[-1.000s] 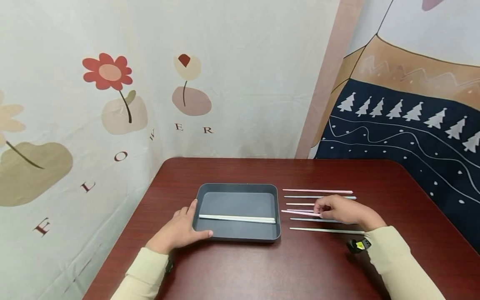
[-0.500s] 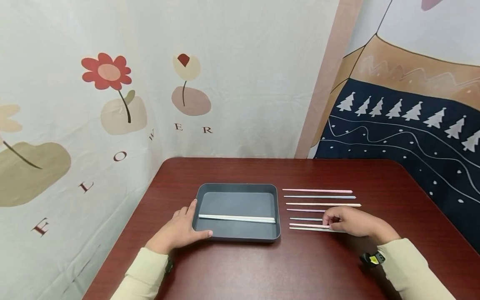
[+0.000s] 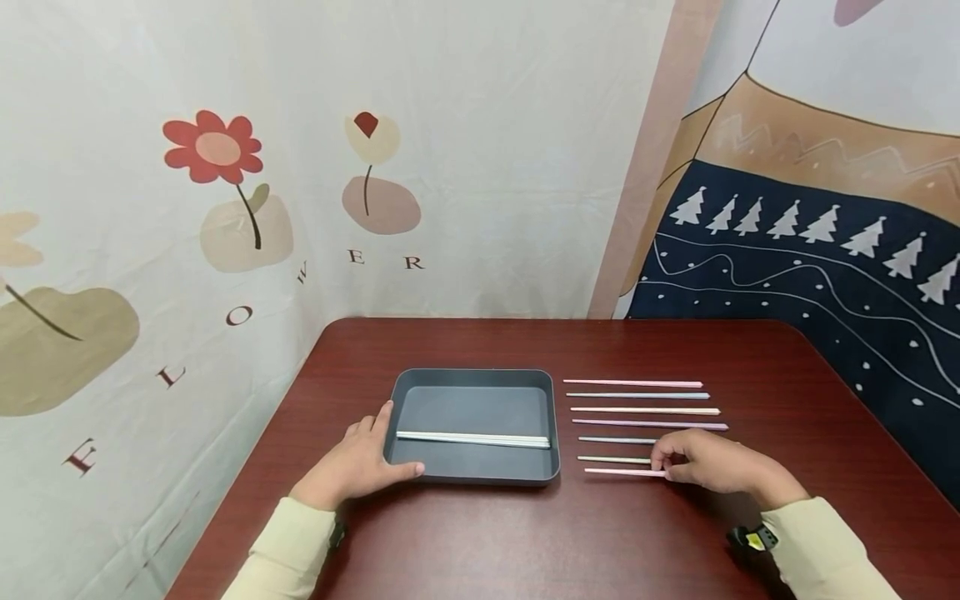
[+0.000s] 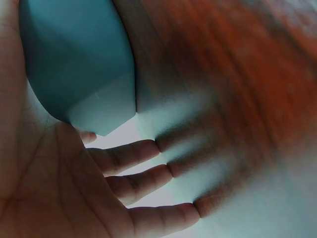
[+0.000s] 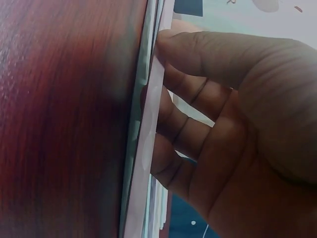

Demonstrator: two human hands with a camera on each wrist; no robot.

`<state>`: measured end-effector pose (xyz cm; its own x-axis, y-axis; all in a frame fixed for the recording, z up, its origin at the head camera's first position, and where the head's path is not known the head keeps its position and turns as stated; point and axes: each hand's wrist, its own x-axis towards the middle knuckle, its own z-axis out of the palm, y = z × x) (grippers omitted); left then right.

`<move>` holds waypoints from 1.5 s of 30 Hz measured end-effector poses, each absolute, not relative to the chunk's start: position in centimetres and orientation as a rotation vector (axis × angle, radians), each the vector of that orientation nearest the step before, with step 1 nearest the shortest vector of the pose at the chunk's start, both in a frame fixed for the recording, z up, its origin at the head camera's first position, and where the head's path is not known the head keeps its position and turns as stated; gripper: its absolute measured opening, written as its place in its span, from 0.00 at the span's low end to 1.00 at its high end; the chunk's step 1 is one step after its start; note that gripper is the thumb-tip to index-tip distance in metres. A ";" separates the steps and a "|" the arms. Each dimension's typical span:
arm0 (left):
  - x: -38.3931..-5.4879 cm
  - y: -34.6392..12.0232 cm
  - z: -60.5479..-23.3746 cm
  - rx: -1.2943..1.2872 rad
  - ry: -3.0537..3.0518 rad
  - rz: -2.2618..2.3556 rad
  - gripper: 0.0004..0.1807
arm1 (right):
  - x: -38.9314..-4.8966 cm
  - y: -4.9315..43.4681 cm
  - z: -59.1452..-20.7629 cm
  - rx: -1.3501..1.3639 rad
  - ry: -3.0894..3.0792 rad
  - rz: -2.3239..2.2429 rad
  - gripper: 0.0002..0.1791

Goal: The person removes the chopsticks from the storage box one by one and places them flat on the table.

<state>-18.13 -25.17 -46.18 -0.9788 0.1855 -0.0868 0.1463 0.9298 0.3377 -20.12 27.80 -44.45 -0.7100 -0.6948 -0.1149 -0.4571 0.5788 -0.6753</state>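
My right hand [image 3: 708, 462] pinches a pink chopstick [image 3: 618, 472] between thumb and fingertips, low over the table at the near end of a row of chopsticks. In the right wrist view the pink chopstick [image 5: 153, 109] runs lengthwise past the fingers, beside a pale green one. My left hand [image 3: 360, 458] touches the near left corner of a grey rectangular tray [image 3: 480, 408], thumb along the front and fingers at the left side. Its fingers look nearly straight in the left wrist view. Inside the tray lies a bundle of white chopsticks [image 3: 472, 438].
Beyond the right hand, loose chopsticks lie roughly parallel: pink [image 3: 633, 383], light blue [image 3: 637, 396], cream [image 3: 645, 410], purple [image 3: 649, 425], blue-grey [image 3: 617, 440] and pale green [image 3: 613, 460]. Printed cloth [image 3: 495, 167] hangs behind the brown table [image 3: 465, 542].
My right hand has carried the pink chopstick toward the near side, past the purple, blue-grey and pale green ones. The left hand and tray have stayed in place.
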 end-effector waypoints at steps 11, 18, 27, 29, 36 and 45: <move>-18.1 -25.3 -46.2 0.260 2.962 0.522 0.71 | -19.9 27.3 -44.5 -0.975 2.465 -0.881 0.10; -18.0 -25.2 -46.2 0.263 2.972 0.509 0.72 | -19.7 27.0 -44.6 -0.943 2.494 -0.840 0.12; -18.0 -25.2 -46.0 0.259 2.971 0.521 0.70 | -19.7 26.9 -44.7 -0.953 2.510 -0.822 0.14; -18.0 -25.2 -46.0 0.257 2.970 0.517 0.70 | -19.7 26.9 -44.7 -0.951 2.511 -0.820 0.13; -17.9 -25.1 -46.0 0.255 2.964 0.521 0.70 | -19.7 26.8 -44.4 -0.908 2.499 -0.821 0.12; -17.8 -25.2 -45.9 0.248 2.971 0.508 0.71 | -20.2 26.3 -43.2 -0.933 2.515 -0.808 0.10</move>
<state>-17.84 -25.20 -45.94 -0.9796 0.1805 -0.0878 0.1411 0.9303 0.3384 -20.17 26.28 -43.21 -0.7276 -0.6767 -0.1128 -0.4844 0.6232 -0.6140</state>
